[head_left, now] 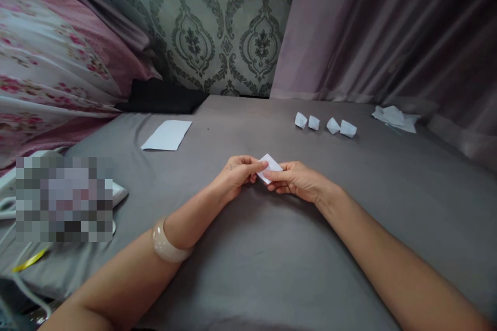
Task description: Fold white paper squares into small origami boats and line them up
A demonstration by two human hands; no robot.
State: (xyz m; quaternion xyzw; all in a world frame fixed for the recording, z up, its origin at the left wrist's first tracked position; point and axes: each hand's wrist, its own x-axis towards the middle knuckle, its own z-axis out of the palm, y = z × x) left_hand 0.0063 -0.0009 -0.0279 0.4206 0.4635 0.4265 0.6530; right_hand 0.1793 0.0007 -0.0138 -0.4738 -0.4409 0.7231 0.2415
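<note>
A small folded square of white paper (272,164) is held between my two hands, turned so that one corner points away from me. My left hand (241,171) pinches its left side, the thumb lying on top. From the right, my right hand (294,180) grips the lower right part with thumb above and fingers underneath. Both hands are just over the grey cloth surface. Beyond them, to the right, stand several small folded white paper shapes (313,123) in a row.
A white sheet (167,135) lies at the back left, near a black folded item (165,97). Paper scraps (396,118) rest at the far right. On the left are a blurred-out object (66,199), a yellow strip (31,260) and white cables (33,292). Curtains hang on both sides.
</note>
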